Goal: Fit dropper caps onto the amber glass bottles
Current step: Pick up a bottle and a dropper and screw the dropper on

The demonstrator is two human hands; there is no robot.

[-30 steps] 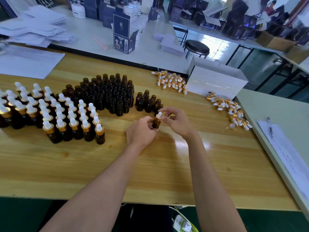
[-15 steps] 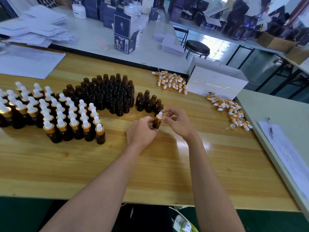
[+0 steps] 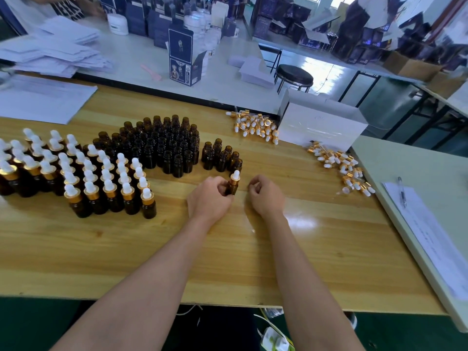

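Note:
My left hand (image 3: pixel 210 198) grips an amber glass bottle (image 3: pixel 232 186) that carries a gold dropper cap with a white bulb. My right hand (image 3: pixel 266 195) sits just right of the bottle, apart from it, fingers loosely curled and holding nothing. Behind the hands stands a cluster of uncapped amber bottles (image 3: pixel 162 145), with a small group (image 3: pixel 221 158) nearest. Several capped bottles (image 3: pixel 101 181) stand in rows at the left. Loose dropper caps lie in two piles, one at the back (image 3: pixel 254 126) and one at the right (image 3: pixel 339 165).
A white box (image 3: pixel 321 122) stands between the two cap piles. Paper sheets (image 3: pixel 43 100) lie at the back left. On the adjoining table to the right lies a sheet with a pen (image 3: pixel 402 191). Bare wooden tabletop (image 3: pixel 177 254) stretches in front of the hands.
My right hand has let go of the dropper cap and drawn back to the right. The left hand still holds the bottle.

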